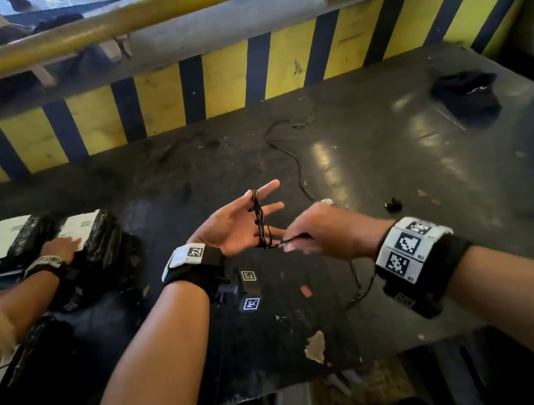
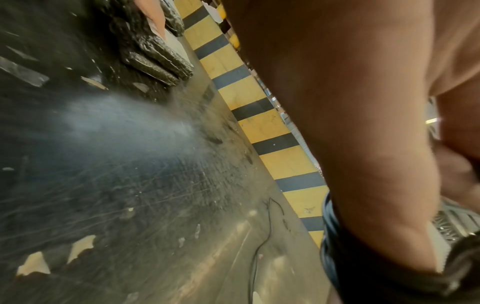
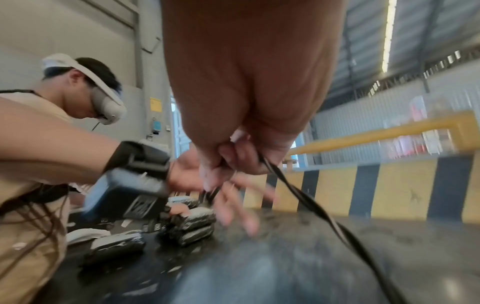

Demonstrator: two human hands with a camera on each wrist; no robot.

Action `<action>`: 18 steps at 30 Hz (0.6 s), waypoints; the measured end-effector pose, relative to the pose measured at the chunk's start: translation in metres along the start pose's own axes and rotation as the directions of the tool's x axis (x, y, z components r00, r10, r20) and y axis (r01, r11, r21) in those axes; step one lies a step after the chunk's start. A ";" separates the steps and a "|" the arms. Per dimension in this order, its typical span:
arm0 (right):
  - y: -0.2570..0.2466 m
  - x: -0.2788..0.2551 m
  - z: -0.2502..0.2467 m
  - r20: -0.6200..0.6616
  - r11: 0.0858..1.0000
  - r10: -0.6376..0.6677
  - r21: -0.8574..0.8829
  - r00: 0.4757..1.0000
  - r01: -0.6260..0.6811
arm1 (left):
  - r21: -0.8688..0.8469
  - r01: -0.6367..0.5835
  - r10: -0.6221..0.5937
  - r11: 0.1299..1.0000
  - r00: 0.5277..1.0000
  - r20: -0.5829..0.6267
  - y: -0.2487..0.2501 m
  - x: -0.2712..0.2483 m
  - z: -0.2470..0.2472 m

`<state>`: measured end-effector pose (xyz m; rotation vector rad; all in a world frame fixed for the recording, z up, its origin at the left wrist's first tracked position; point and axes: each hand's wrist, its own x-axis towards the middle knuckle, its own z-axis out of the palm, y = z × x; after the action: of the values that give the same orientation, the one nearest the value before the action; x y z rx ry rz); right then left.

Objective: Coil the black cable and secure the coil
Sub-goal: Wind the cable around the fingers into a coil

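Note:
In the head view my left hand [image 1: 237, 224] is held palm up above the dark table [image 1: 409, 163], fingers straight and spread. Loops of the black cable coil [image 1: 260, 219] are wound across those fingers. My right hand [image 1: 325, 231] is just right of it, pinching the black cable at the coil's near end. The loose cable [image 1: 298, 166] trails away over the table toward the back. The right wrist view shows my right fingers [image 3: 239, 156] curled round the cable [image 3: 311, 205], with the left hand [image 3: 228, 197] blurred behind. In the left wrist view the cable [image 2: 259, 244] lies on the table.
Another person's hand [image 1: 61, 248] rests on black wrapped packages [image 1: 97, 234] at the left. A black cloth [image 1: 466, 96] lies at the back right, and a small black item [image 1: 393, 206] sits right of my hands. A yellow-and-black striped barrier [image 1: 230, 79] borders the table's far side.

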<state>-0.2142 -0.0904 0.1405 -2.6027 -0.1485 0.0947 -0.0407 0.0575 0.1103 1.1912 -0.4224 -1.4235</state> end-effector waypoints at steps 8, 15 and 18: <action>-0.015 0.029 -0.077 -0.041 0.966 -0.008 -0.257 0.999 -0.002 | 0.102 0.143 -0.148 0.984 0.988 0.042 -0.015 -0.002 0.014; 0.002 0.058 -0.099 -0.109 0.972 -0.043 -0.235 0.993 0.016 | 0.108 0.075 -0.096 0.991 0.974 0.203 -0.020 -0.005 0.028; 0.015 0.064 -0.096 -0.132 0.979 -0.068 -0.198 0.989 0.041 | 0.049 0.029 -0.040 0.998 0.970 0.238 -0.019 -0.009 0.029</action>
<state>-0.1399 -0.1436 0.2124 -2.7869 -0.1881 -0.1258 -0.0763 0.0597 0.1110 1.0705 -0.6063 -1.6024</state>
